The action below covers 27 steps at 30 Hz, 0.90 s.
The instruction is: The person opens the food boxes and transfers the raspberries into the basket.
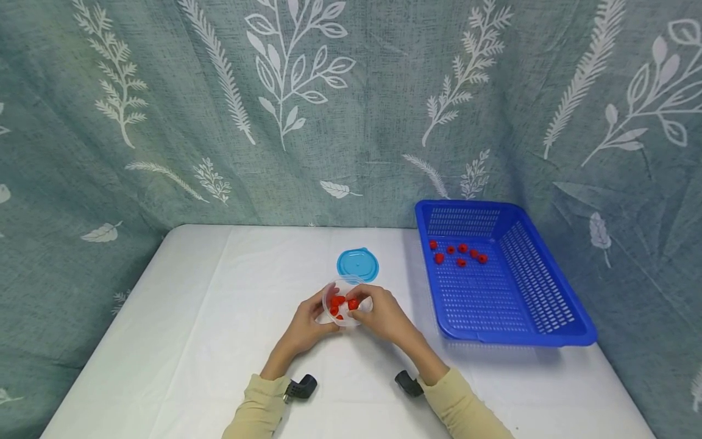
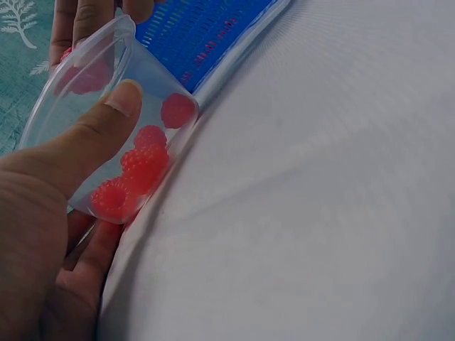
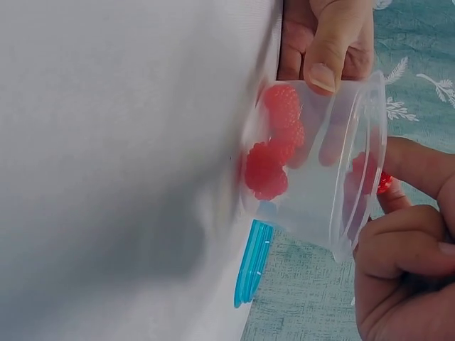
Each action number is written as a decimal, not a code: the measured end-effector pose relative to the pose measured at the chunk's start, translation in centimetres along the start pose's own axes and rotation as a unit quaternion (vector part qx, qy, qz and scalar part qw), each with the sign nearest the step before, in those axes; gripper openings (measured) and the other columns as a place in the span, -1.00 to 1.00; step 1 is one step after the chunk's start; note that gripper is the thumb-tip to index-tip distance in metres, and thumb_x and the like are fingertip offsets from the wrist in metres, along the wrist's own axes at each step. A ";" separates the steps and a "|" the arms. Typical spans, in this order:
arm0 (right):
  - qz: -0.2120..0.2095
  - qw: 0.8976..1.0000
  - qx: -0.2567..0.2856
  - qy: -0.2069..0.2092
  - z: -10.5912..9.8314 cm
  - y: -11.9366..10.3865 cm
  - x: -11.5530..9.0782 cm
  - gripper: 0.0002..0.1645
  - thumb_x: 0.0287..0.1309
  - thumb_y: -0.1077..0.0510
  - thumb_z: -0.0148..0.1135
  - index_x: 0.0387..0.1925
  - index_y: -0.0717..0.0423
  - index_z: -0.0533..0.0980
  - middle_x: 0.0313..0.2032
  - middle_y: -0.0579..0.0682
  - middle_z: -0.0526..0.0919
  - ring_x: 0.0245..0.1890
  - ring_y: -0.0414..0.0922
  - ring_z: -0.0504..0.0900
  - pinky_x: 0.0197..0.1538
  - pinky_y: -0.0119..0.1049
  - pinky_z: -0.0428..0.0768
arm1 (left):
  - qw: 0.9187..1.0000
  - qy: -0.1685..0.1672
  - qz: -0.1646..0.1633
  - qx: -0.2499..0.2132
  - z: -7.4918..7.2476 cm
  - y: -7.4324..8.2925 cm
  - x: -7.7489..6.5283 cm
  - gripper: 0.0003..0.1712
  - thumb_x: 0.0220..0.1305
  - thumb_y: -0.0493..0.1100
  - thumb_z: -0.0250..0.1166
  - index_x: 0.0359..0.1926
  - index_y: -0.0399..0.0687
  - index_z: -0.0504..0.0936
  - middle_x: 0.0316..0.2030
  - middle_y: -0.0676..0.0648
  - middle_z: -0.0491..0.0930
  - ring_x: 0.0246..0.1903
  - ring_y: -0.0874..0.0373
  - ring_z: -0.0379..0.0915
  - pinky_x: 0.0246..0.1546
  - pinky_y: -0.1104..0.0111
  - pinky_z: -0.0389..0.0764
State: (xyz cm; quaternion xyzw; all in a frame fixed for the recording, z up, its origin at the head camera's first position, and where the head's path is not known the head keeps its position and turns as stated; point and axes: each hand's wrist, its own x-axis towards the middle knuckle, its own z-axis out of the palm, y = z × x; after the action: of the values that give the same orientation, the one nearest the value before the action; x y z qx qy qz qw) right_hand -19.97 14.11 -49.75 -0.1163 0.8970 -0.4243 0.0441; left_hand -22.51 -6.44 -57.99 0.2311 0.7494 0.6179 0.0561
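Note:
A clear plastic cup [image 3: 316, 188] stands on the white cloth in the middle of the table. My left hand [image 1: 304, 328] grips it from the left, with the thumb along the near wall and the fingers round the other side. Several red raspberries [image 2: 144, 168] lie at the bottom, seen through the wall in both wrist views. At the mouth of the cup, my right hand [image 1: 387, 314] pinches another raspberry [image 1: 353, 303] between thumb and fingertips, inside the rim. The round blue lid [image 1: 358, 264] lies just behind the cup.
To the right sits a blue perforated basket [image 1: 515, 336] with several raspberries [image 1: 462, 248] scattered toward its back left. A white cloth [image 1: 181, 341] covers the table. Behind it hangs a green curtain [image 1: 378, 164] with white leaf patterns.

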 end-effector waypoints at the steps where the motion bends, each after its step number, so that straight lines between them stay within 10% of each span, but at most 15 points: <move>1: -0.004 1.000 0.005 0.006 -0.1 0.0 -0.1 -0.72 0.14 0.30 0.45 -0.10 0.05 0.66 -0.23 -0.08 0.71 -0.06 0.08 0.64 0.16 0.08 0.61 | 1.000 0.000 -0.002 0.001 0.0 0.0 0.0 0.05 0.03 -0.37 0.56 0.52 -0.23 0.24 0.38 -0.23 0.44 0.44 -0.12 0.27 0.43 0.17 0.32; 9: -0.024 0.999 0.038 0.029 -0.8 -0.4 -0.8 -0.70 0.07 0.31 0.50 -0.12 0.04 0.70 -0.23 -0.10 0.74 -0.14 0.07 0.62 -0.31 -0.34 0.63 | 1.000 -0.004 -0.003 0.005 0.0 0.2 0.0 0.04 0.05 -0.38 0.53 0.53 -0.20 0.23 0.39 -0.23 0.43 0.44 -0.11 0.28 0.43 0.20 0.33; 13: -0.028 0.997 0.065 0.031 -1.7 -1.1 -1.3 -0.67 0.07 0.31 0.51 -0.09 0.07 0.69 -0.15 -0.04 0.75 -0.50 -0.06 0.47 -0.60 -0.45 0.43 | 1.000 -0.004 0.001 0.008 0.0 0.3 0.0 0.03 0.06 -0.37 0.53 0.53 -0.22 0.23 0.38 -0.25 0.43 0.43 -0.14 0.29 0.42 0.16 0.35; 27: -0.059 0.986 0.149 0.045 -6.9 -3.5 -2.7 -0.67 0.07 0.21 0.54 -0.09 0.08 0.69 -0.21 0.02 0.72 -0.78 -0.30 0.05 -0.70 -0.47 0.07 | 1.000 -0.001 -0.024 0.008 0.1 0.4 0.0 0.08 0.04 -0.33 0.57 0.54 -0.17 0.22 0.40 -0.19 0.43 0.46 -0.05 0.26 0.46 0.18 0.30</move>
State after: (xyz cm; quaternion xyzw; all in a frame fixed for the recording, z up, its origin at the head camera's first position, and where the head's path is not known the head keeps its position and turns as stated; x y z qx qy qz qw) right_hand -17.98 17.76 -42.73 -0.1414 0.8165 -0.5598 -0.0048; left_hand -22.40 -6.31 -57.64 0.2143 0.7594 0.6103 0.0704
